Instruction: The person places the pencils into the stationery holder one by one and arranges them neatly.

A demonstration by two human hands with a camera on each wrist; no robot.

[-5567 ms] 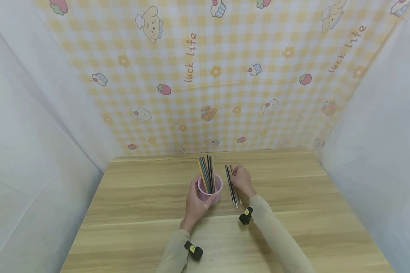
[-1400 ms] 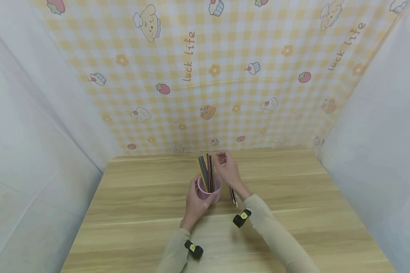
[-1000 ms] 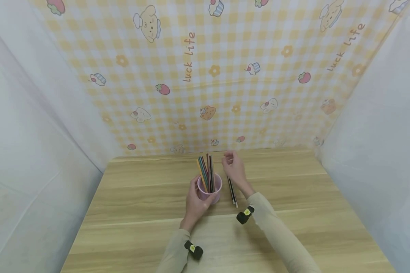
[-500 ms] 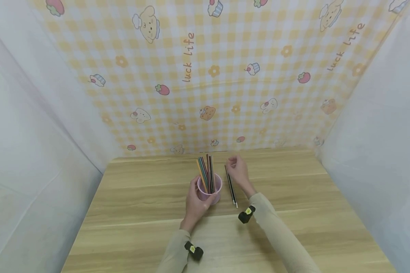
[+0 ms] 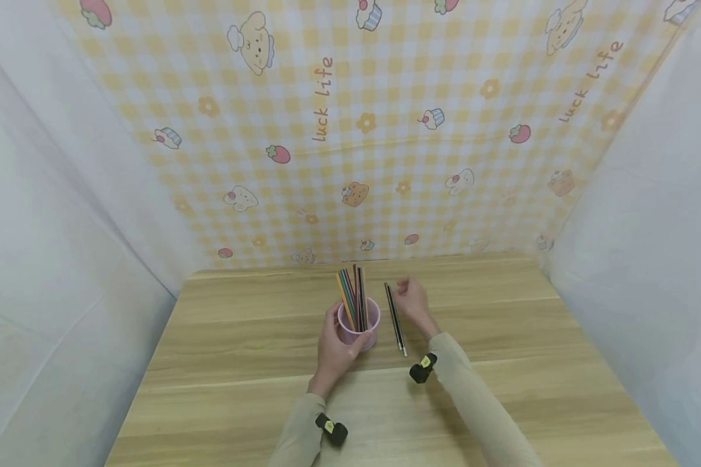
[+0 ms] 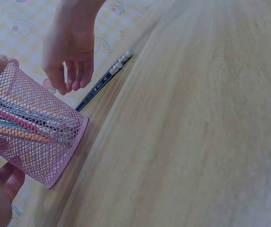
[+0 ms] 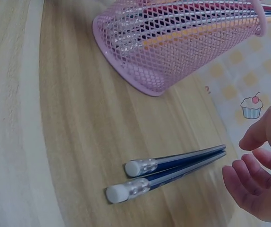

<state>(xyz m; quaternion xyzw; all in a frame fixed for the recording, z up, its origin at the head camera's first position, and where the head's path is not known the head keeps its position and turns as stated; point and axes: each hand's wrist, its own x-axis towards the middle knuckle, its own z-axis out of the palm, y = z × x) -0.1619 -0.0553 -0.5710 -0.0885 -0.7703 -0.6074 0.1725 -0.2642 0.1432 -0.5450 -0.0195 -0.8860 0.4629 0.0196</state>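
My left hand [image 5: 334,353] grips a pink mesh pencil cup [image 6: 55,146] around its side, and the cup stands upright on the table. Several pencils [image 5: 350,298], among them yellow, teal, red and dark ones, lean in it with their upper ends above the rim. To the right of the cup, two dark blue pencils [image 7: 173,170] lie side by side, their white eraser ends toward me. My right hand [image 5: 412,301] hovers just right of their far part. Nothing is between its loosely bent fingers [image 7: 249,172], with the thumb apart from the fingertips.
The wood-grain table [image 5: 239,363] runs back to a yellow checked cloth [image 5: 304,194] with cartoon prints. White sheets [image 5: 52,227] hang at both sides. A black wrist camera [image 5: 423,368] sits on the right sleeve, and another on the left.
Three pencils lay on the table at first; the brown one is gone from there. My right hand went over to the cup, then came back right and down beside the pencils. My left hand stays put.
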